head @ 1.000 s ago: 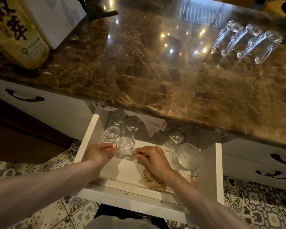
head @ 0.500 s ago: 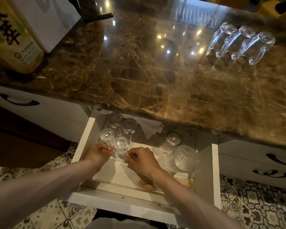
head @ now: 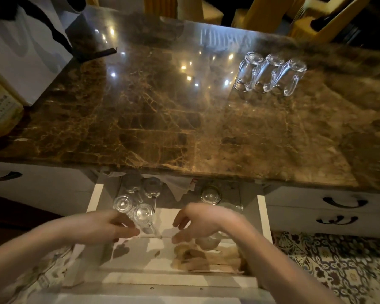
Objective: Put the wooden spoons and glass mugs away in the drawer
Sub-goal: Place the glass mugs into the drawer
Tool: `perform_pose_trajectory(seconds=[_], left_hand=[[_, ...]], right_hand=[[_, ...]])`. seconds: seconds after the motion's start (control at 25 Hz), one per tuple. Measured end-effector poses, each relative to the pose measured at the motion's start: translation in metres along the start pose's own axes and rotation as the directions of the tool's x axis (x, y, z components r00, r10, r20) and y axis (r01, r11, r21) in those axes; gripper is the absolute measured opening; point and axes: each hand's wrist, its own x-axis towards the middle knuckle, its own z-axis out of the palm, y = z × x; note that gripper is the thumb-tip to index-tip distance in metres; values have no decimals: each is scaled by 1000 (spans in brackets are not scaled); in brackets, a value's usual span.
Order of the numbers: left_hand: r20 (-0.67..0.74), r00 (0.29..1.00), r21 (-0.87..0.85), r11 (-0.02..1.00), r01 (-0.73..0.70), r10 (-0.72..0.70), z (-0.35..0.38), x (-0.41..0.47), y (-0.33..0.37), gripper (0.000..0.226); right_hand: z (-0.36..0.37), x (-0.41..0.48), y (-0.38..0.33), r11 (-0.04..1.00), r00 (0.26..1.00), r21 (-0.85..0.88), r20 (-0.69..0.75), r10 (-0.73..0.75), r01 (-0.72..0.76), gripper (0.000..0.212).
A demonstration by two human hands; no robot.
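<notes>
Glass mugs are lying on their sides on the marble countertop, three of them touching in a row toward the far right. I am seeing more glass mugs standing upside down in the open drawer below the counter edge: a cluster of four at the back left and one toward the back right. Wooden spoons are lying in a loose pile on the white liner at the drawer's front right, blurred.

I am holding my left hand over the drawer just beside the nearest mug, fingers loosely curled and not gripping anything I can make out. My right hand is hovering over the drawer's middle above the spoons, fingers spread and drooping, holding nothing. Both hands are motion-blurred.

A white bag and a yellow package are sitting at the counter's left end.
</notes>
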Motion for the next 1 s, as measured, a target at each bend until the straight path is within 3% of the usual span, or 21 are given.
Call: perform_pose_trajectory(seconds=[0.04, 0.12, 0.24, 0.36, 0.44, 0.52, 0.6, 0.68, 0.8, 1.0], left_hand=[[22, 997, 113, 991, -72, 70, -11, -9, 15, 44], [36, 979, 148, 967, -206, 203, -26, -21, 51, 54], [-32, 921, 39, 921, -388, 389, -43, -20, 113, 47], [-275, 785, -166, 777, -608, 555, -59, -3, 169, 30], [-457, 676, -220, 663, -716, 578, -67, 13, 200, 18], [-581, 569, -197, 578, -792, 582, -74, 34, 227, 12], [-668, 503, -193, 525, -829, 549, -82, 56, 249, 12], [-717, 470, -171, 524, -834, 515, -89, 78, 266, 20], [-736, 485, -177, 558, -811, 472, -96, 111, 285, 26], [-712, 579, -267, 609, -747, 398, -100, 154, 307, 31]], right_hand=[[-17, -15, 3, 1000, 1000, 19, 12, -13, 12, 48], [-51, -43, 8, 994, 999, 97, 3, -40, 40, 38], [-92, -74, 20, 987, 994, 142, -88, -61, 74, 29], [-122, -90, 37, 936, 940, 306, -335, -64, 172, 27], [-141, -91, 49, 856, 804, 427, -595, 25, 290, 29], [-160, -86, 61, 771, 576, 486, -794, 194, 412, 29], [-179, -74, 73, 738, 336, 480, -874, 352, 474, 22], [-194, -59, 86, 745, 177, 495, -865, 469, 448, 20], [-212, -39, 102, 746, 90, 547, -824, 559, 379, 24], [-231, -21, 113, 793, 53, 549, -829, 557, 266, 26]])
